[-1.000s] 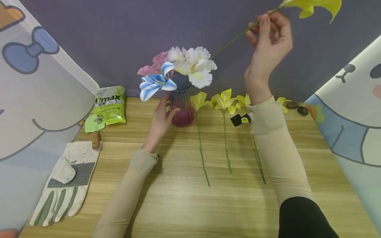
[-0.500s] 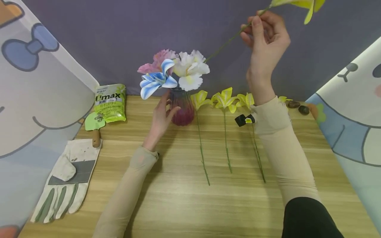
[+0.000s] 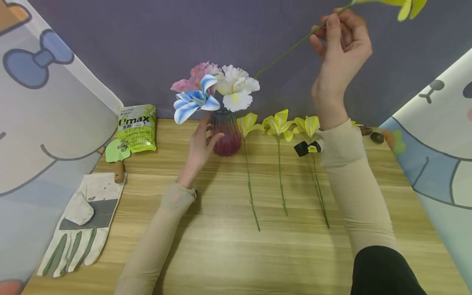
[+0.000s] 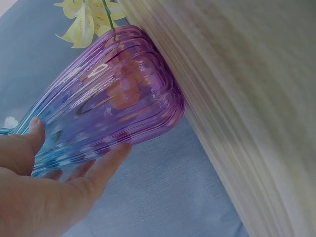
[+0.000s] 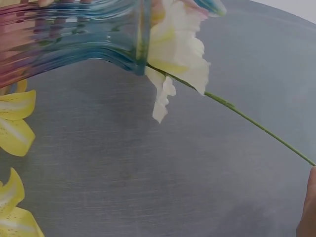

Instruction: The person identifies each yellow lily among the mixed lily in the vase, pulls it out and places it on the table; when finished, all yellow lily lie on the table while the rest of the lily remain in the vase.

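My left hand (image 3: 200,145) holds the ribbed glass vase (image 3: 226,137) from its left side, thumb and fingers around it. The left wrist view shows the vase (image 4: 113,84) fading from blue to purple. A blue-and-white lily (image 3: 195,100), a pink flower (image 3: 195,78) and a white flower (image 3: 237,88) stand in it. High on the right, my right hand (image 3: 343,49) pinches the green stem (image 3: 295,45) of a yellow lily (image 3: 402,5), whose bloom is partly cut off by the frame. In the right wrist view, this stem (image 5: 256,124) slants to the vase's rim, passing the white petals.
Several yellow lilies (image 3: 278,125) lie right of the vase, one partly hidden by the right sleeve. Dark stones (image 3: 377,137) sit at the back right. On the left are a green fertilizer bag (image 3: 137,129), a small trowel (image 3: 118,157) and a work glove (image 3: 86,221).
My right hand dipped left with the lily, then moved back right and slightly up. The white flower shifted left early on. My left hand stays at the vase.
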`<action>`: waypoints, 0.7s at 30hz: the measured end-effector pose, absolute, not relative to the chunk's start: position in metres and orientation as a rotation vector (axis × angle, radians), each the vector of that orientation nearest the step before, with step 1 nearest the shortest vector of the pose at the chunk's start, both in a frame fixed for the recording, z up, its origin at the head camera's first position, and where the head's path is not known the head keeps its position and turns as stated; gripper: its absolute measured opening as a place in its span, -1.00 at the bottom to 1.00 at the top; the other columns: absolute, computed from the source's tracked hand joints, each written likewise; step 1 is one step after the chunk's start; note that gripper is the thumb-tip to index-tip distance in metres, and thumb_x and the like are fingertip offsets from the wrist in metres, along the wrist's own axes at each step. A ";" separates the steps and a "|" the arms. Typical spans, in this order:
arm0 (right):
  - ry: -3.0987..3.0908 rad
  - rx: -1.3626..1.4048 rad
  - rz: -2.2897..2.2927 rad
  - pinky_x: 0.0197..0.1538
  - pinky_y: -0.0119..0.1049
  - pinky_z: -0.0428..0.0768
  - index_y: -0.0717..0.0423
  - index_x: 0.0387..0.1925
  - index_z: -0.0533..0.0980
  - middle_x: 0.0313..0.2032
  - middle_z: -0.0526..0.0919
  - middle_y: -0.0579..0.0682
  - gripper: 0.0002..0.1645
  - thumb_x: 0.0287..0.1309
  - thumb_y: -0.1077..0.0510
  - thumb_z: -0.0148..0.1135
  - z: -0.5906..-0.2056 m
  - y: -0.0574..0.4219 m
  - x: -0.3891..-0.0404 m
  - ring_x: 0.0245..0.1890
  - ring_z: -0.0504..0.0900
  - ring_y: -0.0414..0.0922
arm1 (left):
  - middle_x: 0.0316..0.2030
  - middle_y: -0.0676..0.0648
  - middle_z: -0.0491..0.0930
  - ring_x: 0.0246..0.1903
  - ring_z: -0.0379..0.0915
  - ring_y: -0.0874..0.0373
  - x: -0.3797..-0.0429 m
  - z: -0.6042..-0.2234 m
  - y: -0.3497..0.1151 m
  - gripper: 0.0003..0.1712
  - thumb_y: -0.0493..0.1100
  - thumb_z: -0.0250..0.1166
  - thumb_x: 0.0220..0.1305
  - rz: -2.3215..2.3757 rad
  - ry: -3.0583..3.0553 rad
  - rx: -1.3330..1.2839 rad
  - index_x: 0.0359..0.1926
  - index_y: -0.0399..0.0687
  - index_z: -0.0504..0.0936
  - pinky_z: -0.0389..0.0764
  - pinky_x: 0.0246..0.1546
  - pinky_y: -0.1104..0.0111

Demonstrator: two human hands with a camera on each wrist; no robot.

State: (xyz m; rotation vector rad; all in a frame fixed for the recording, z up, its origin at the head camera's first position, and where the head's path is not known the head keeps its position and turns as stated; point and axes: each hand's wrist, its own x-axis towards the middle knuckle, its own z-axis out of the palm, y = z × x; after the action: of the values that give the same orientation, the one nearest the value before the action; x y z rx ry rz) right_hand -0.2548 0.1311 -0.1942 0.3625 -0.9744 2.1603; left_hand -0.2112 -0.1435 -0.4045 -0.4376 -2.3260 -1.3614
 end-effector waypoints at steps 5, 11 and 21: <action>-0.902 0.382 2.156 -0.30 -0.23 0.74 0.49 -0.16 0.59 -0.28 0.64 0.36 -0.93 0.46 0.50 0.18 -0.188 0.140 -0.257 -0.37 0.65 0.16 | 0.30 -0.40 0.53 0.19 0.58 -0.35 -0.211 -0.406 -0.144 -0.15 -0.27 0.44 0.44 -1.358 -2.328 -0.433 0.59 -0.33 0.25 0.77 0.00 -0.06; -0.826 0.282 2.170 -0.38 -0.23 0.71 0.45 -0.20 0.60 -0.34 0.62 0.31 -0.91 0.46 0.48 0.18 -0.171 0.151 -0.252 -0.44 0.61 0.12 | 0.28 -0.43 0.53 0.18 0.59 -0.37 -0.213 -0.408 -0.143 -0.15 -0.29 0.44 0.43 -1.366 -2.305 -0.442 0.59 -0.38 0.23 0.77 -0.02 -0.06; -0.850 0.223 2.075 -0.42 -0.26 0.68 0.44 -0.19 0.64 -0.37 0.61 0.30 -0.93 0.44 0.47 0.24 -0.162 0.182 -0.250 -0.48 0.54 0.08 | 0.31 -0.42 0.52 0.21 0.56 -0.36 -0.213 -0.405 -0.141 -0.14 -0.27 0.44 0.43 -1.407 -2.328 -0.415 0.60 -0.34 0.23 0.74 0.07 -0.05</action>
State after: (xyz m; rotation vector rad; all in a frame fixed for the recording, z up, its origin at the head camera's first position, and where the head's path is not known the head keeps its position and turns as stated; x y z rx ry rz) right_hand -0.2497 0.1819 -0.1624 0.2225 -0.8504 2.0751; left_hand -0.2126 -0.1407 -0.4054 -0.4146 -2.3281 -1.4066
